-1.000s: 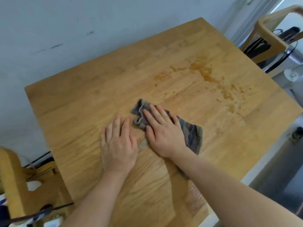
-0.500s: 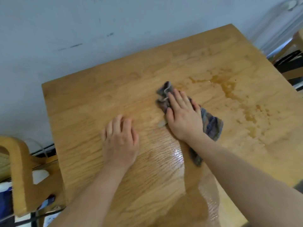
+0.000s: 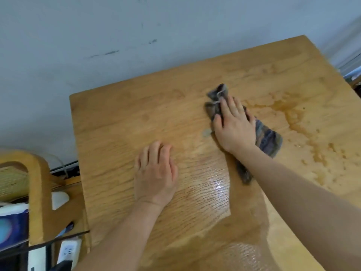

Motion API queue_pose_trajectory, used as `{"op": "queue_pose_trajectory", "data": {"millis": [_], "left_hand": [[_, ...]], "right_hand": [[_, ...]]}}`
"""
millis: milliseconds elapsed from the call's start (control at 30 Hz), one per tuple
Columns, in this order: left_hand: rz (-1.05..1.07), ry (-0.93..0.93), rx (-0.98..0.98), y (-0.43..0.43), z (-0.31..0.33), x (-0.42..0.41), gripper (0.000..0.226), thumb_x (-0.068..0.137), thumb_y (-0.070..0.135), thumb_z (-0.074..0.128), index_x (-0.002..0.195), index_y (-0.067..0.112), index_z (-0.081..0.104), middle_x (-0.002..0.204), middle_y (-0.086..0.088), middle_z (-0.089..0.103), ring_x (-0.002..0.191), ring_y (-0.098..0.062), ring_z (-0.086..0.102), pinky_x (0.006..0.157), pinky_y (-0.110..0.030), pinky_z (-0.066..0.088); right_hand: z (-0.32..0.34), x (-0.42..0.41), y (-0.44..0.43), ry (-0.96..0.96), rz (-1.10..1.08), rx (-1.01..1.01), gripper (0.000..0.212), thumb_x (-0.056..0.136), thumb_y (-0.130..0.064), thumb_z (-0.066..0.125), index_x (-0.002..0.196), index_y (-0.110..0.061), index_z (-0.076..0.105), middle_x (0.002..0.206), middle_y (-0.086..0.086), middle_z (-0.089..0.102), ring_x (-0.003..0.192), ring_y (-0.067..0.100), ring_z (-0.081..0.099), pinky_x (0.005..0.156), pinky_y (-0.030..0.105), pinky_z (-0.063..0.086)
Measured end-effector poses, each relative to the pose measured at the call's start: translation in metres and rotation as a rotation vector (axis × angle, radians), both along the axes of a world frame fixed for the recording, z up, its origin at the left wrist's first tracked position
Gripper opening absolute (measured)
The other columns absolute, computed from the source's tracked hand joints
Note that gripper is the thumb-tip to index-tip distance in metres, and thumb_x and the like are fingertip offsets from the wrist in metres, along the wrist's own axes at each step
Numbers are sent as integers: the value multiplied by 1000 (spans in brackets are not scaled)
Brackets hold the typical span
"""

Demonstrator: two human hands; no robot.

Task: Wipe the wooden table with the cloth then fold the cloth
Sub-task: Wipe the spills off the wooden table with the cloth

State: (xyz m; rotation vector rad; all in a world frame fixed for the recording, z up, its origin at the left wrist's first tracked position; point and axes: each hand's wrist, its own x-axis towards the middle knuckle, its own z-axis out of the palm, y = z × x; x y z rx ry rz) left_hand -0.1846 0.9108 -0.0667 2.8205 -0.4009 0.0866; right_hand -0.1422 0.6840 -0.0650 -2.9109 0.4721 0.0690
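Observation:
A crumpled grey-blue cloth [image 3: 268, 138] lies on the wooden table [image 3: 121, 122], right of centre. My right hand [image 3: 233, 124] presses flat on the cloth with straight fingers pointing away from me. My left hand [image 3: 156, 177] rests palm down on the bare wood nearer to me, fingers slightly bent, apart from the cloth. A brown spill [image 3: 293, 118] streaks the table to the right of the cloth. A wet sheen [image 3: 211, 190] shows on the wood between my forearms.
A grey wall [image 3: 97, 45] runs along the table's far edge. To the left stands a wooden chair frame [image 3: 39, 192] with a white power strip [image 3: 67, 251] and a blue package [image 3: 11, 227] below it.
My right hand has slid the cloth away from me and to the right, toward the spill. My left hand stays flat on the table. The view has shifted.

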Motion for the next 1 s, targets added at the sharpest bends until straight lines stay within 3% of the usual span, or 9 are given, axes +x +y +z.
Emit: {"op": "queue_pose_trajectory", "data": {"millis": [67,133,333,400,533,600,667,800,1000], "left_hand": [[-7,18,10,0,-1,2,38,89,30,37,120,17,54,126,-4,51,116,-25,42,98,-43,38],[-16,38,25,1,-2,4,40,89,31,34,122,17,54,126,-4,50,116,-25,42,97,-43,37],[1,26,-22,2,-1,-3,37,86,27,42,117,13,55,125,-5,53,115,-27,46,96,-43,39],[3,16,-45,2,-1,1,35,86,26,42,116,14,56,125,-5,54,115,-26,46,97,-43,39],[-8,35,-20,3,-2,7,37,88,29,39,119,15,55,126,-3,51,116,-24,43,98,-41,38],[-24,35,-15,3,-2,5,38,87,29,39,118,14,55,126,-4,52,115,-25,45,97,-42,38],[-11,35,-27,3,-2,2,37,86,27,41,115,13,57,124,-7,53,114,-27,46,97,-43,39],[19,60,-85,6,-1,3,25,84,26,44,101,16,58,121,-7,55,115,-26,44,98,-43,39],[-28,75,-4,10,6,26,24,89,29,46,109,18,56,124,-1,52,112,-22,48,96,-38,40]], "right_hand": [[-2,14,-7,34,-148,-10,60,98,-43,18,155,-22,18,164,-3,6,150,14,1,120,47,7],[0,21,19,25,-107,7,59,98,-43,18,154,-25,20,164,-4,5,150,15,0,119,49,5],[4,-11,80,21,500,40,53,99,-43,21,152,-35,24,162,-9,15,149,11,8,119,45,10],[2,-4,42,-6,437,16,55,97,-45,22,151,-34,28,161,-10,17,149,9,11,118,44,14],[1,34,21,26,21,3,56,98,-42,20,152,-26,27,163,-6,9,150,13,3,119,47,7],[2,28,54,11,102,21,55,98,-41,21,151,-27,29,163,-7,10,150,13,4,119,48,8],[1,1,82,12,336,19,55,99,-41,22,152,-30,26,162,-9,13,149,12,7,118,47,9],[3,-18,76,33,593,54,52,100,-42,22,151,-32,29,161,-10,17,149,11,10,118,45,10],[2,45,71,3,300,18,55,98,-42,24,152,-32,24,162,-9,15,149,11,9,117,45,11]]}}
